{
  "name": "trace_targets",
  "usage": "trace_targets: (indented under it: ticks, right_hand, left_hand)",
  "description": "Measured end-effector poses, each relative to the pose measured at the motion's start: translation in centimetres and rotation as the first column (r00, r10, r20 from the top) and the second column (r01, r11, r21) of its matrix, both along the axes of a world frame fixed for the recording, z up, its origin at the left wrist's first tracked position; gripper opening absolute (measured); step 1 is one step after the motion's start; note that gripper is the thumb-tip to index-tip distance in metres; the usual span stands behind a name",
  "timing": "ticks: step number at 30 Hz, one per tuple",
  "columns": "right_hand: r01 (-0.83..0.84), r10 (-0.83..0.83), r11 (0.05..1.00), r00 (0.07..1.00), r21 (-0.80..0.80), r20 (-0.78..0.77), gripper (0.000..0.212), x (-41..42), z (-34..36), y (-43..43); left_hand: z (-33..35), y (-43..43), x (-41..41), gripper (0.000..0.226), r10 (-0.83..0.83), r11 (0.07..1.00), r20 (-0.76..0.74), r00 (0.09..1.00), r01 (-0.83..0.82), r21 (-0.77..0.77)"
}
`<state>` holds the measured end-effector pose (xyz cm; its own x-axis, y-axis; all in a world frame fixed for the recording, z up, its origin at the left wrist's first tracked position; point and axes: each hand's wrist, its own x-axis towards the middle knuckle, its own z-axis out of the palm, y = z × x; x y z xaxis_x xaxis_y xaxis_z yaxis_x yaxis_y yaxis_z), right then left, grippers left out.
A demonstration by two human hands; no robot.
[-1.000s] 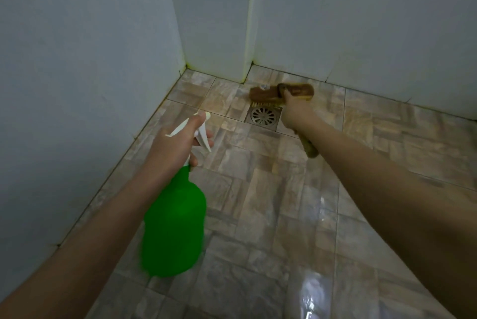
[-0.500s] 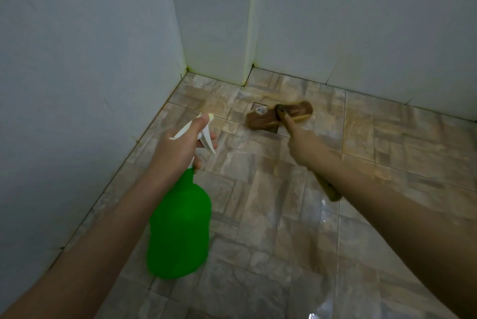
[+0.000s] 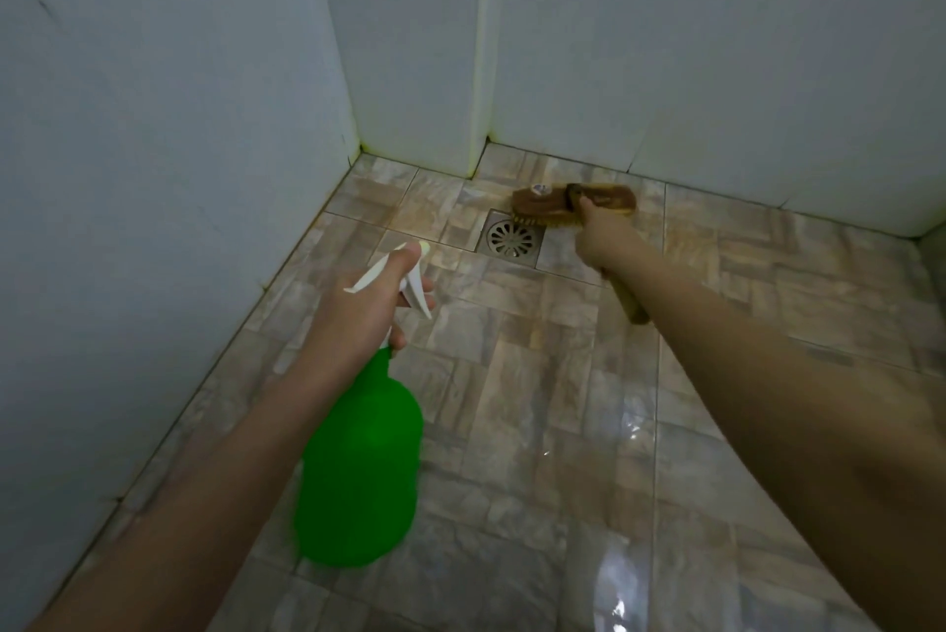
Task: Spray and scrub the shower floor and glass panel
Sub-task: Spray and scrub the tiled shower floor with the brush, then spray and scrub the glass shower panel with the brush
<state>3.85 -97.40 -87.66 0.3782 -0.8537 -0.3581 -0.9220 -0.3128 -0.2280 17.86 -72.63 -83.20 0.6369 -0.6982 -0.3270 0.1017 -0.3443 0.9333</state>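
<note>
- Green spray bottle (image 3: pixel 358 467) is gripped at the neck by left hand (image 3: pixel 358 304), held over near-left shower floor (image 3: pixel 768 304).
- Scrub brush (image 3: pixel 542 204) handle is clamped in right hand (image 3: pixel 599 237); bristles are set at floor drain's (image 3: pixel 512 238) far edge.
- Far wall (image 3: pixel 665 68) is close beyond; open tiles are left near and right.

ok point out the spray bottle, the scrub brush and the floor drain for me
spray bottle (image 3: pixel 358 467), head view, on the middle of its green body
scrub brush (image 3: pixel 542 205), head view, on the brown back of the brush head
floor drain (image 3: pixel 512 237), head view, on the round metal grate
</note>
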Motion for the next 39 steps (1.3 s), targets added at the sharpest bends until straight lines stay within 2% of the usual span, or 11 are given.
trace_targets:
  ticks: [2, 5, 9, 14, 18, 23, 32, 36, 39]
  right_hand:
    - [0.002, -0.004, 0.999, 0.999, 0.05, 0.045, 0.067, -0.1, 0.2, -0.3]
    - [0.008, -0.019, 0.999, 0.97, 0.048, 0.243, 0.062, -2.4, -0.2, 1.8]
    - [0.122, -0.138, 0.99, 0.894, 0.064, 0.426, 0.062, -4.4, -0.3, 4.5]
    - [0.093, -0.121, 0.992, 0.884, 0.084, 0.452, 0.062, -6.3, 2.9, 6.7]
    - [0.115, -0.169, 0.982, 0.888, 0.149, 0.427, 0.062, -8.9, 9.2, 8.7]
    - [0.162, -0.23, 0.967, 0.889, 0.197, 0.395, 0.062, -12.6, 20.8, 11.7]
    - [0.294, -0.36, 0.922, 0.891, 0.252, 0.276, 0.06, -19.8, 45.2, 16.4]
    - [0.299, -0.341, 0.935, 0.904, 0.19, 0.259, 0.065, -22.6, 57.0, 17.5]
    - [0.323, -0.344, 0.938, 0.904, 0.123, 0.253, 0.068, -24.3, 65.2, 17.6]
  left_hand:
    - [0.4, 0.0, -0.3, 0.028, -0.005, 1.0, -0.001, 1.0, 0.005, 0.007]
    - [0.9, 0.2, -0.8, 0.03, 0.009, 1.0, -0.009, 1.0, -0.009, -0.005]
    - [1.6, 0.3, -1.3, 0.033, 0.036, 0.999, 0.005, 0.999, -0.036, -0.014]
    - [3.1, 0.9, -2.8, 0.026, 0.072, 0.997, -0.013, 0.997, -0.072, -0.024]
    - [7.9, 2.5, -5.9, 0.038, 0.002, 1.0, 0.096, 0.995, -0.004, 0.014]
    - [20.0, 4.4, -8.8, 0.034, -0.025, 0.999, 0.116, 0.993, 0.021, 0.037]
    - [47.3, 6.2, -14.0, 0.034, -0.095, 0.993, 0.081, 0.992, 0.09, 0.072]
    - [59.3, 6.1, -16.1, 0.04, -0.116, 0.992, 0.097, 0.989, 0.11, 0.061]
    - [67.6, 5.8, -17.7, 0.039, -0.191, 0.981, 0.117, 0.975, 0.188, 0.04]
